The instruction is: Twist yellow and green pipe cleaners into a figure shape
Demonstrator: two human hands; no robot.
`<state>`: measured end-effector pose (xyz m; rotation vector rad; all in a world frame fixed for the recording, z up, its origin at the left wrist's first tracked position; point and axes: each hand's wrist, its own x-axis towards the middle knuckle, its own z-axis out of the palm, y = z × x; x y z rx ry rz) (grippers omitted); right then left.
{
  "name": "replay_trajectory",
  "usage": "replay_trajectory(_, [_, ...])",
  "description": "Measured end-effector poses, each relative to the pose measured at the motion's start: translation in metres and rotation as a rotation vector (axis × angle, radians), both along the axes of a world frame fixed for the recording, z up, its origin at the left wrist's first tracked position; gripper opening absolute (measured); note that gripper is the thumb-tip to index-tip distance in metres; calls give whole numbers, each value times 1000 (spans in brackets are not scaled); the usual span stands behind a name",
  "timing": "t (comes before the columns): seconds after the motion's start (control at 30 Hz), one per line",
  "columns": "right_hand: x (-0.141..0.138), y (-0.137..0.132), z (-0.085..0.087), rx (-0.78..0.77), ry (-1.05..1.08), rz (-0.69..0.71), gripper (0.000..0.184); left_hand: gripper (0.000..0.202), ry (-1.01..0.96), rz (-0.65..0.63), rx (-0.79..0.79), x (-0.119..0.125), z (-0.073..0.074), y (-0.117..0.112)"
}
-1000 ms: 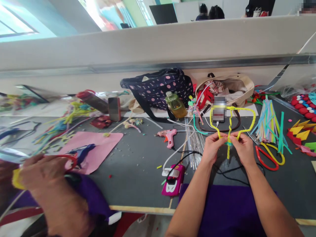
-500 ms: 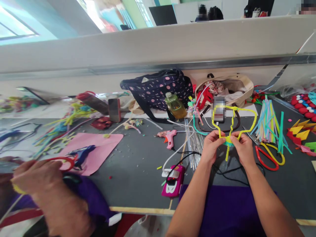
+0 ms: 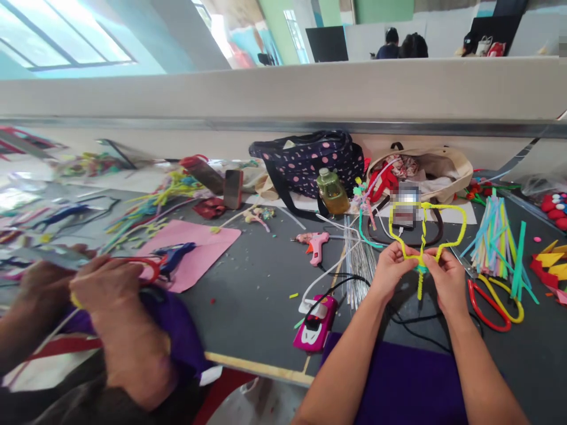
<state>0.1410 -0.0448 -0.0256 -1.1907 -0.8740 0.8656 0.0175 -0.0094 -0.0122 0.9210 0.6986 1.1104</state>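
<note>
Both my hands pinch a bent yellow pipe cleaner shape (image 3: 463,227) at its base, where several yellow stems meet. It has two wide loops with a twisted stem between them, and a short yellow tail pointing down. A turquoise wrap (image 3: 421,269) circles the base just below my fingertips. My left hand (image 3: 394,267) is closed on the left side of the join. My right hand (image 3: 446,277) is closed on the right side, thumb towards the centre. Scissors with red and yellow handles (image 3: 491,311) lie right of my right hand.
Pastel pipe cleaners (image 3: 491,242) stand in a bundle at right. A pink glue gun (image 3: 315,245), a magenta power strip (image 3: 315,324) with cables and a bottle (image 3: 333,195) are left of my hands. A co-worker's hands (image 3: 108,286) hold red-handled scissors at far left.
The camera view has turned a little left and up, so things appear shifted right and lower. My hands keep their hold on the yellow shape. The co-worker's second hand shows more clearly.
</note>
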Motion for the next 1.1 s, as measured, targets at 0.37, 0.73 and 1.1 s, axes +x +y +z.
replay_trajectory(0.37, [7,-1,8,-51,226,90,29,43,-201,-39,-202,-4,0,5])
replay_trajectory(0.73, [2,1,7,-134,316,246,30,45,-212,-69,-198,0,2,0])
replay_trajectory(1.1, [10,-4,15,-160,314,389,28,45,-156,-204,-190,-3,8,-3])
